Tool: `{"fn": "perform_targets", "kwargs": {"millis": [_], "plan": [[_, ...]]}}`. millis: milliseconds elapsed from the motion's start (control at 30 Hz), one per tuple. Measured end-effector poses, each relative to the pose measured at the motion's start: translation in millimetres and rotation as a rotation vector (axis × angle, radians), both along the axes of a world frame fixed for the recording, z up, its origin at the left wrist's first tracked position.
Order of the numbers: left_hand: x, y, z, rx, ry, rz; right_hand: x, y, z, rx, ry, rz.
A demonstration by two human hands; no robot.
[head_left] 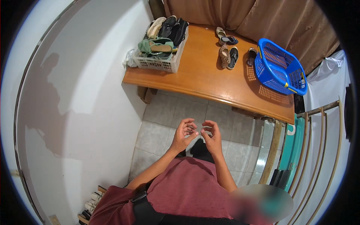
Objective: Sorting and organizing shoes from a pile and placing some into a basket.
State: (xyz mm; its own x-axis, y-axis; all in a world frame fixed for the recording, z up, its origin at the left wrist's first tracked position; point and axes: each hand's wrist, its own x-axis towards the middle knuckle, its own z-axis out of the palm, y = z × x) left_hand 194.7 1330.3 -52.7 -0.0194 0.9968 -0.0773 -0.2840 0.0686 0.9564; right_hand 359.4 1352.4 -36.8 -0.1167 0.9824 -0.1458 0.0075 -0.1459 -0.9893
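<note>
The left hand (185, 135) and right hand (212, 135) hover empty, half-curled, near a brown wooden table (198, 67) bearing a white plastic crate (157, 65) of assorted shoes (155, 45) left and a blue plastic basket (267, 76) right.

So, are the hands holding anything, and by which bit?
Nothing is held: the left hand and the right hand are both empty, half curled.
</note>
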Motion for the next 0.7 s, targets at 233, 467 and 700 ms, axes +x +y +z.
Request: {"fn": "perform_targets", "kwargs": {"millis": [233,467,700], "plan": [[-0.2,115.2,-13.6,-0.005,-0.001,-0.044,14.8,103.3,-42.5,-0.007,0.06,-0.03],[-5.6,225.0,-16.7,-0.067,0.016,0.025,11.6,228.0,-33.8,0.018,-0.017,0.094],[-20.9,285.1,-8.3,-0.109,0.036,0.141,-12.0,321.5,-16.3,-0.018,-0.085,0.239]]}}
